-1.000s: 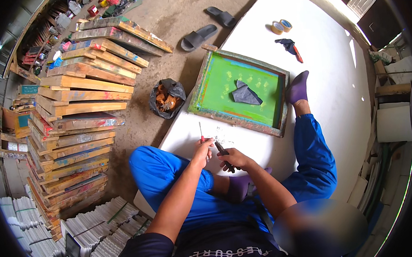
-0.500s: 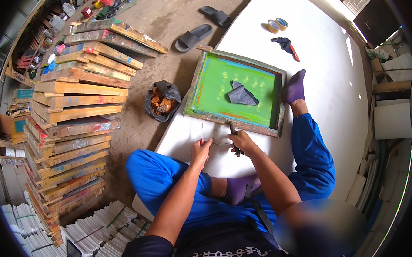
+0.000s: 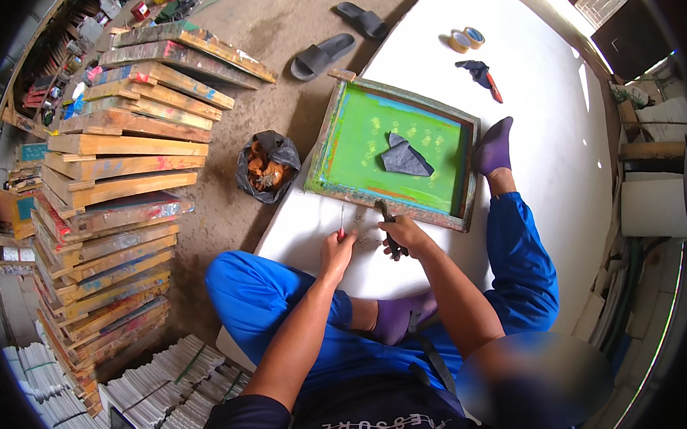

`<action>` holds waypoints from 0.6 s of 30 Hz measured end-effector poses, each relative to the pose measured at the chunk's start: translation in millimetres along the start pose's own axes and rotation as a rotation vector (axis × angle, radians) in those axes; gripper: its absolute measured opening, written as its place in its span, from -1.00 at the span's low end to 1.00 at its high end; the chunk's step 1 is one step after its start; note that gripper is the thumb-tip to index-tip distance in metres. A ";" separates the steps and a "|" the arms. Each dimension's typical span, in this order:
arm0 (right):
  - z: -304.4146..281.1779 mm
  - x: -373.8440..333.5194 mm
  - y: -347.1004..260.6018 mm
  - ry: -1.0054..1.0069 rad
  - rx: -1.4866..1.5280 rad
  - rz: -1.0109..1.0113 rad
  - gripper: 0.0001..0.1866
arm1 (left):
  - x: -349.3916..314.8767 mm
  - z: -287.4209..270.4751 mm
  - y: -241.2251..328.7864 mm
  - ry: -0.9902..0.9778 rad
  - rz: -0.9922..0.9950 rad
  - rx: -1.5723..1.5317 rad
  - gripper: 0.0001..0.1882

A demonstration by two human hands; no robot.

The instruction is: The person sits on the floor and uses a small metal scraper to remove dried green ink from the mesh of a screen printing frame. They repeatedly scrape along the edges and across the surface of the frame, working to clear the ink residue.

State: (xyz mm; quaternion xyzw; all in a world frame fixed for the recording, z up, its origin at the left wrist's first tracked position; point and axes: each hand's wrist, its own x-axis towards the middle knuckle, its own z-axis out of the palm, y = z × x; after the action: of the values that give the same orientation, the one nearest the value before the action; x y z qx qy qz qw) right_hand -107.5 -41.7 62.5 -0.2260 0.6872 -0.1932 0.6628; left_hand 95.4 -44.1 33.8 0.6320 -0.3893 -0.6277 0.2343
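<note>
My left hand is closed around the red handle of a screwdriver; its thin shaft points away from me. Black-handled pliers are gripped in my right hand, their head at the near edge of a wooden screen-printing frame. Green mesh with pale yellow flower-like marks fills the frame. On the mesh lies a dark grey folded cloth. Small dark specks are scattered on the white surface between my hands. My right foot in a purple sock touches or nearly touches the frame's right side.
To the left stands a long row of wooden frames, above bundled white stacks. A black bag with brown scraps sits beside the white surface. Black slippers lie beyond. Tape rolls and an orange-and-black item are at the far right.
The pliers have turned slightly in my right hand, their head shifting a little left. My left hand keeps its hold on the screwdriver. The whole view has shifted slightly.
</note>
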 end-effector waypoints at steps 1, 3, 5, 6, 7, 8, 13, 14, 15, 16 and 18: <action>-0.3 -3.1 -5.1 -0.010 0.018 0.017 -0.61 | 0.3 0.3 0.0 0.006 0.015 0.021 -0.60; -0.5 -6.7 -13.6 -0.012 0.028 0.051 -0.60 | 0.6 0.9 -0.2 0.019 0.044 0.063 -0.60; -0.8 -8.0 -17.8 0.003 0.010 0.069 -0.60 | 0.4 2.2 0.8 0.019 0.036 0.048 -0.60; -0.7 -8.0 -18.2 0.007 0.001 0.073 -0.61 | 0.3 2.6 1.3 0.018 0.032 0.041 -0.60; -0.8 -8.3 -18.1 0.007 -0.014 0.063 -0.63 | 0.4 3.2 1.9 0.019 0.026 0.036 -0.59; -0.1 -9.0 -17.5 0.035 -0.049 0.044 -0.64 | 0.6 4.1 2.5 0.020 0.020 0.032 -0.59; 18.8 -23.8 -24.9 0.239 -0.295 -0.007 -0.64 | 4.4 6.9 -3.0 0.013 0.036 0.033 -0.60; 22.0 -25.4 -26.0 0.266 -0.341 -0.001 -0.62 | 8.1 6.7 -8.2 -0.003 0.048 0.013 -0.62; 23.7 -25.8 -25.5 0.270 -0.355 -0.021 -0.62 | 10.5 6.5 -13.8 -0.017 0.060 -0.008 -0.64; 24.3 -25.5 -25.6 0.278 -0.366 -0.009 -0.62 | 10.7 6.6 -13.5 -0.004 0.066 0.001 -0.63; 25.6 -23.6 -24.6 0.291 -0.392 0.015 -0.60 | 10.8 7.0 -12.9 0.024 0.078 0.018 -0.60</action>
State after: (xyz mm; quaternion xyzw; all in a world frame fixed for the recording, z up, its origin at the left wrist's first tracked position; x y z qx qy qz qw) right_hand -80.1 -47.7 94.6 -0.3149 0.8015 -0.0819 0.5017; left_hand 90.1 -43.7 16.4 0.6259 -0.4168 -0.6067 0.2576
